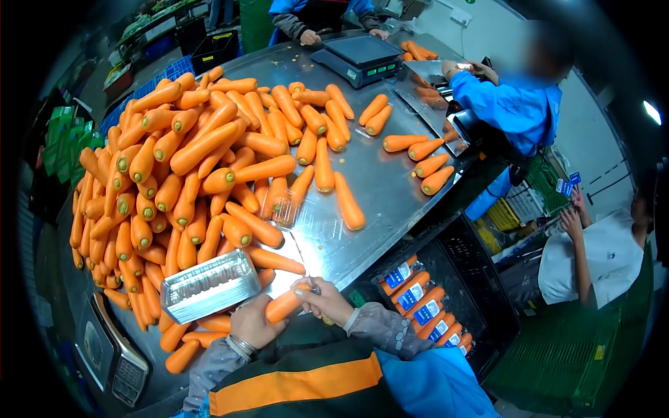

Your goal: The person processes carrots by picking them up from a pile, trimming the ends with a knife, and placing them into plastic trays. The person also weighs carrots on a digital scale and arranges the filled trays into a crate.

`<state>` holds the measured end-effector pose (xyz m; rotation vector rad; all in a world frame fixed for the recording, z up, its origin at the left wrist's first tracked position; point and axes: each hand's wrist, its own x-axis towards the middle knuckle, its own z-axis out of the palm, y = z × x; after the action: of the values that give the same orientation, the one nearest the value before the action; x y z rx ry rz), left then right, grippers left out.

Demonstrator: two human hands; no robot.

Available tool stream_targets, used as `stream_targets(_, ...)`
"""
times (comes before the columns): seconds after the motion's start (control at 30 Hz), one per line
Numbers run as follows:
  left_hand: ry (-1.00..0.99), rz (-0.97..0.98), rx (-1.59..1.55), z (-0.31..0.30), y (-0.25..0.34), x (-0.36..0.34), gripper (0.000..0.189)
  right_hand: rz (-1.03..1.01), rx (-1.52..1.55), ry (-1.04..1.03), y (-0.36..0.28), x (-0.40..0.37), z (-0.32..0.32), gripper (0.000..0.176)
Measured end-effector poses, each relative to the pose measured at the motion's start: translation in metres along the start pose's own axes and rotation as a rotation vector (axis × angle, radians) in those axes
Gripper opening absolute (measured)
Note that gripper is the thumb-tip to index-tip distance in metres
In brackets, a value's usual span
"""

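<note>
Near the table's front edge, my left hand (254, 323) is closed around the lower end of a carrot (286, 304). My right hand (326, 299) is closed at the carrot's upper end, with thumb and fingers against it. Something small and yellowish shows under the right palm, too hidden to name. Just beyond my left hand lies a stack of clear plastic trays (209, 284), tilted against a large pile of loose carrots (188, 160). Another clear tray (284, 207) rests among carrots farther back.
A metal table (334, 251) carries everything. One scale (115, 352) stands at the left and another (357, 59) at the back. On the right, a black crate (481, 279) holds labelled carrot packs (421, 306). Co-workers stand at the back and right, one in a blue sleeve (502, 104).
</note>
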<state>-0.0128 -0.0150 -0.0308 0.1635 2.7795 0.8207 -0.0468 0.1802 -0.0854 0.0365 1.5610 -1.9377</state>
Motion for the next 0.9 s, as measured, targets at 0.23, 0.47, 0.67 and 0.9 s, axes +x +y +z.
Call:
stream_targets(0.23, -0.02, -0.026, 0.031, 0.003, -0.002, 0.001, 0.046, 0.012, 0.016, -0.01, 0.0, 0.001, -0.001, 0.032)
stream_targets(0.47, -0.03, -0.027, 0.019, 0.003, -0.002, 0.002, 0.042, 0.012, 0.007, -0.02, 0.008, 0.004, -0.005, 0.034)
stream_targets(0.67, 0.002, 0.048, 0.064, 0.006, -0.004, 0.006, 0.04, 0.044, -0.119, -0.008, 0.002, 0.001, -0.001, 0.036)
stream_targets(0.9, 0.031, 0.146, -0.363, 0.01, -0.003, 0.027, 0.049, -0.013, 0.063, 0.257, -0.03, -0.012, -0.066, 0.024)
